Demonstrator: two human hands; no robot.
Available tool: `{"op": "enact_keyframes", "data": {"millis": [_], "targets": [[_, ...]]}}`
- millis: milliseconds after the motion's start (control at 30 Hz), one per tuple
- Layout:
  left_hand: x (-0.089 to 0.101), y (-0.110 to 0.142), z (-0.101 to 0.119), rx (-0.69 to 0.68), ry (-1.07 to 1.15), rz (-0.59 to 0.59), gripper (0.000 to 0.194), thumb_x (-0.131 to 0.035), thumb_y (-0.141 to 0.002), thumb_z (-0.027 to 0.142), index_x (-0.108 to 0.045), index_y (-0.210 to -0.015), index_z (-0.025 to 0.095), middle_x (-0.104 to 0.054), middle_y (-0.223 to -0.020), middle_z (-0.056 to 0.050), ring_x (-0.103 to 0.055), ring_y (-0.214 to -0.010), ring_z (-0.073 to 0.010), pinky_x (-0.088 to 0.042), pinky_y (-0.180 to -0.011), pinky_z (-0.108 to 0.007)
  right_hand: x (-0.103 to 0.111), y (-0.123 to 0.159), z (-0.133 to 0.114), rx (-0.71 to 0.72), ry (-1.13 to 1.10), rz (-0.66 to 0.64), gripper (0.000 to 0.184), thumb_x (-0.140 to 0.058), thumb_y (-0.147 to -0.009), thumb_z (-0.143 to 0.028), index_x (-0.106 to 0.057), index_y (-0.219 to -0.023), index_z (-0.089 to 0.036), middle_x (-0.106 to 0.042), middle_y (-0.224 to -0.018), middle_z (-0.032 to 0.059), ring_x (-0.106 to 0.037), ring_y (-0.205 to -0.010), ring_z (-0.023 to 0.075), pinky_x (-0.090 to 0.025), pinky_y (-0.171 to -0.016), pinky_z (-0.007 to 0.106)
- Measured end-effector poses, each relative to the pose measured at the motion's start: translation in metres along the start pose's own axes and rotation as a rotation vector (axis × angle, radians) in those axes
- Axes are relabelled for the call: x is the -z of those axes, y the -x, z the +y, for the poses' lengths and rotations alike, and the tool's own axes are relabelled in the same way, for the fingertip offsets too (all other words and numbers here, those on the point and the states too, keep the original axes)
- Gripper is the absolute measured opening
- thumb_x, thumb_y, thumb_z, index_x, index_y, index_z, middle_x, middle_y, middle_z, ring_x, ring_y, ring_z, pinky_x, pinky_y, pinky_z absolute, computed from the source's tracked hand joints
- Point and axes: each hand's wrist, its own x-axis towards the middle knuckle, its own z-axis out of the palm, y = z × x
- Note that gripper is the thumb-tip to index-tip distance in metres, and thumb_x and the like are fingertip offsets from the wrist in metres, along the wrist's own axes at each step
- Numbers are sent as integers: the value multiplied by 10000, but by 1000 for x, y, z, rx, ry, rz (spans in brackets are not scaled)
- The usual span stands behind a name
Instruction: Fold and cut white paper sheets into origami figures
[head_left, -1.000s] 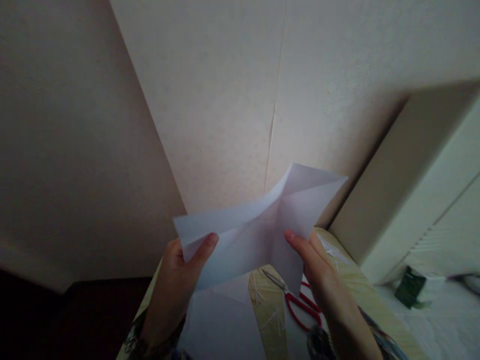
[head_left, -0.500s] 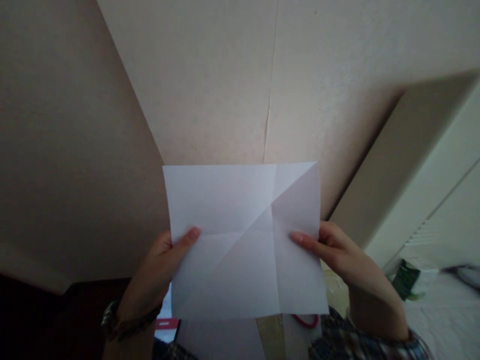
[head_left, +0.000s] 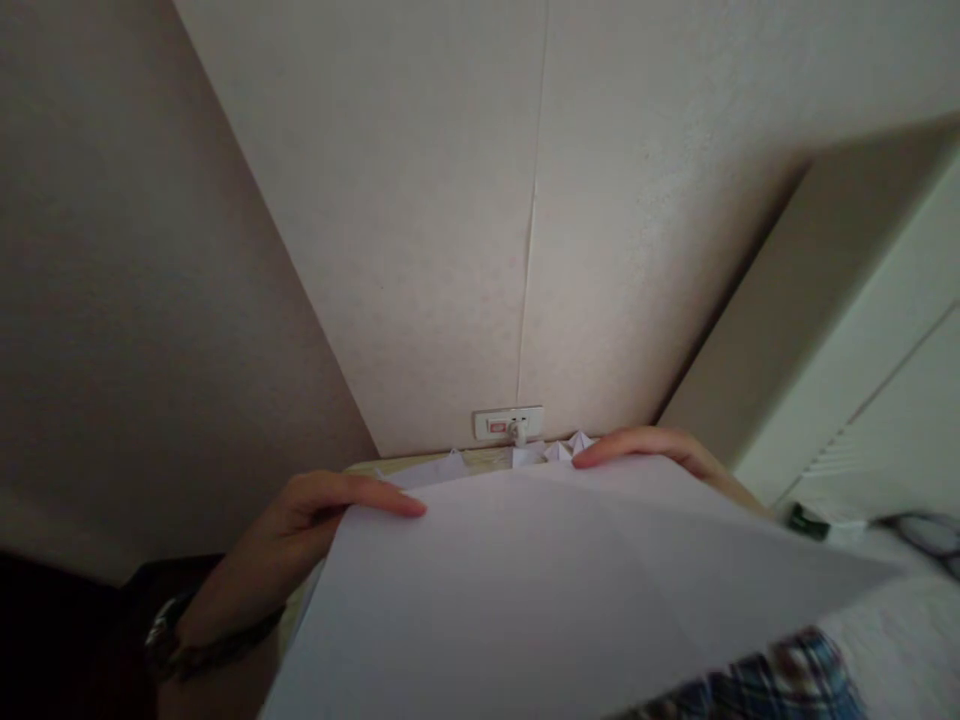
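Observation:
A creased white sheet of paper [head_left: 540,590] fills the lower middle of the view, tilted almost flat towards the camera. My left hand [head_left: 315,515] grips its far left edge, thumb lying on top of the sheet. On the far right edge my right hand [head_left: 652,450] holds the sheet, with its fingers curled over the top edge. A wristwatch [head_left: 176,645] sits on my left wrist. A plaid sleeve [head_left: 780,680] shows below the paper.
A wall socket [head_left: 508,424] with a plug sits low on the beige wall. Small folded white paper pieces [head_left: 559,448] lie on the table edge beneath it. A white cupboard [head_left: 862,340] stands at right, with a dark green object [head_left: 806,520] and glasses [head_left: 926,535] on a white surface.
The sheet was held upright facing me; now it is tipped down and closer, hiding the table and scissors. Both hands shifted to its far edge, and the view tilted to show the socket.

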Motion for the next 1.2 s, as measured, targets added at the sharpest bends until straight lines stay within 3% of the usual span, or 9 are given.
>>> {"op": "enact_keyframes", "data": {"millis": [100,267,467,600,700,833,900,1067,1200], "targets": [[7,-2,-4,-61,-74,-75,255,-725,-762,399,-802,-557,267,-787,-783,-109,-682,-608,-210,-490,-482,-216,0,-1,1,-100,-173,-86,87,-731,-711,-215,-790,-679,-271,-730,-649,-6,-622,-497,149,-423,-389,210],[12,1,-9,-128,-74,-157,295,-707,-784,485,-802,-599,275,-735,-1198,-95,-675,-1075,-352,-538,-891,-403,8,-2,9,-80,-128,-103,133,-687,-784,-228,-763,-676,-246,-762,-855,17,-668,-646,174,-472,-481,233],[-10,7,1,-138,13,149,157,-664,-816,314,-801,-892,304,-750,-1174,14,-651,-1157,-244,-504,-951,-261,16,-6,7,130,130,-299,277,-551,-894,-175,-776,-742,-228,-755,-971,27,-673,-727,161,-484,-556,232],[-30,6,1,-174,-188,-72,323,-709,-800,366,-745,-1120,338,-691,-1291,-9,-593,-1234,-256,-443,-1031,-266,2,-6,-2,269,240,-407,338,-492,-869,-80,-784,-866,-250,-768,-935,12,-701,-830,184,-538,-687,266],[-46,3,-3,-146,-378,-177,433,-774,-746,384,-704,-1174,397,-726,-1228,25,-631,-1159,-261,-468,-956,-266,-13,-2,-10,271,181,-333,282,-573,-857,-97,-775,-924,-282,-782,-920,-20,-714,-853,174,-545,-728,253],[-54,-3,-2,-145,-449,-129,106,-741,-752,380,-806,-782,301,-792,-802,1,-694,-800,-243,-492,-748,-253,-20,5,-10,143,47,-204,241,-616,-912,-285,-707,-1126,-347,-776,-891,-28,-719,-769,165,-532,-610,230],[-52,-6,0,-125,-377,-71,120,-723,-745,355,-790,-702,265,-766,-705,-4,-674,-707,-225,-485,-659,-240,-17,5,-5,89,-29,-125,276,-518,-967,-423,-678,-1178,-344,-770,-870,-7,-722,-741,179,-535,-584,249],[-47,-9,-3,-15,-97,30,218,-732,-735,383,-781,-861,212,-755,-730,-27,-620,-578,-176,-450,-477,-209,-9,-2,8,135,-163,-56,614,-313,-909,-720,-615,-1253,-311,-768,-988,50,-732,-850,244,-570,-705,337],[-49,-9,-6,49,90,34,291,-784,-707,360,-759,-943,191,-756,-709,-41,-625,-534,-158,-455,-445,-197,-16,-5,10,187,-164,38,493,-438,-880,-701,-607,-1119,-304,-744,-1011,44,-721,-864,221,-577,-740,328]]}}
